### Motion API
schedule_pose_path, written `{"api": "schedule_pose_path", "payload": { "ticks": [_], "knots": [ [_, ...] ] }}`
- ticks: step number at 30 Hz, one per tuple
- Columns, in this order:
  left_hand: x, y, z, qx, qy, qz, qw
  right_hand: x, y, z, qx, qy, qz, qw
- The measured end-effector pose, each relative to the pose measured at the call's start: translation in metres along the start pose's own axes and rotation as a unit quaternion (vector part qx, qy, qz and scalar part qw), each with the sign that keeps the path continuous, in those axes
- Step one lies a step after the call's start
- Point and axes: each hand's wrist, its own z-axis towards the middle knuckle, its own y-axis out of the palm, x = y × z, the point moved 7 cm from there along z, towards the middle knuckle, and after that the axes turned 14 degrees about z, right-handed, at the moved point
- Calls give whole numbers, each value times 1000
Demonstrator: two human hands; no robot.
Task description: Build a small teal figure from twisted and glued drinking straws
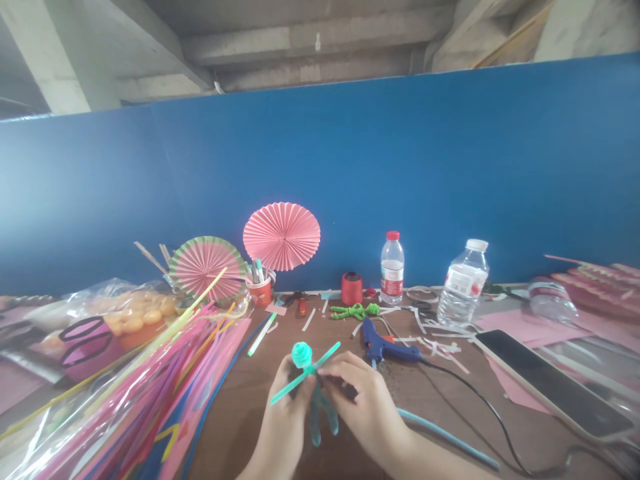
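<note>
A small teal pipe-cleaner figure [301,355] is between my two hands, low in the middle of the view. It has a coiled round head, a straight stem crossing as arms, and two legs hanging below. My left hand [286,407] pinches it from the left near the crossing. From the right, my right hand [364,393] grips it at the same spot with thumb and forefinger. The fingers hide the figure's middle. A blue-teal pipe cleaner [450,440] lies on the table beside my right forearm.
Bundled colourful pipe cleaners [145,393] in plastic lie left. A blue glue gun [387,347] with a black cord sits right of centre, near a phone [550,383]. Behind stand two water bottles [393,273], a red thread spool [352,289], a pen cup [260,292] and pink paper fans [281,237].
</note>
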Motion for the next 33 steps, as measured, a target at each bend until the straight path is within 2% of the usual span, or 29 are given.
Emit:
{"api": "schedule_pose_path", "payload": {
  "ticks": [3,6,9,14,16,19,22,27,30,33],
  "knots": [
    [-5,3,0,-18,-29,-65,997,10,0,2,-1,51,37,998],
    [-5,6,0,-49,-48,-121,990,27,-2,2,5,130,58,990],
    [-4,7,-1,-74,-60,-155,983,40,-3,4,-28,184,52,981],
    [-7,7,-1,-117,-84,-152,978,50,-4,8,-102,225,90,965],
    [-6,9,-1,-147,-83,-139,976,57,-6,8,-110,255,98,956],
    [2,11,-1,-191,-46,-89,977,66,-11,9,-111,301,111,941],
    [12,13,-2,-218,-15,-38,975,64,-14,15,-108,303,128,938],
    [20,20,-6,-268,-37,11,963,50,-21,22,-76,270,75,957],
    [16,21,-4,-241,-51,-1,969,38,-24,22,-43,224,35,973],
    [5,18,-1,-175,-59,-37,982,23,-27,21,8,181,-12,983]
  ]
}}
